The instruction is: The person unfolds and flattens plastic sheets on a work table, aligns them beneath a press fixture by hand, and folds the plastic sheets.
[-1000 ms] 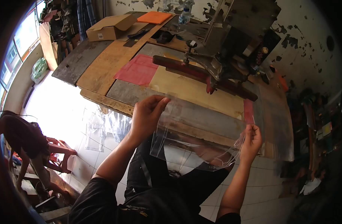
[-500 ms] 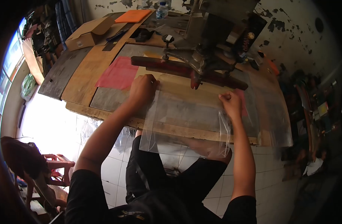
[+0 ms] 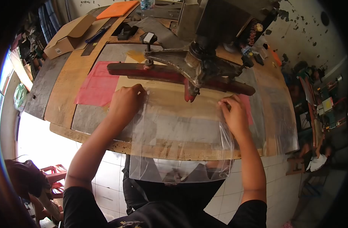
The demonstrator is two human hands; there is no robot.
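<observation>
A clear plastic sheet (image 3: 181,146) lies across the worktable's front edge, its near end hanging over my lap. My left hand (image 3: 127,99) pinches the sheet's far left corner, fingers closed. At the far right corner my right hand (image 3: 235,112) holds the sheet between thumb and fingers. Just beyond both hands is a long dark red press bar (image 3: 162,74), carried by a metal bracket (image 3: 197,62). The sheet's far edge reaches close to the bar, over a tan sheet (image 3: 170,85); whether it passes beneath the bar I cannot tell.
Red sheets (image 3: 96,85) lie at the left of the worktable (image 3: 60,95). Farther back are an open cardboard box (image 3: 63,40) and an orange folder (image 3: 117,9). More clear plastic (image 3: 282,135) hangs at the right edge. A person (image 3: 29,182) is at lower left.
My view has shifted, so the press bar appears nearer and larger. Both hands keep hold of the plastic sheet, which looks flatter and spread wider over the table edge.
</observation>
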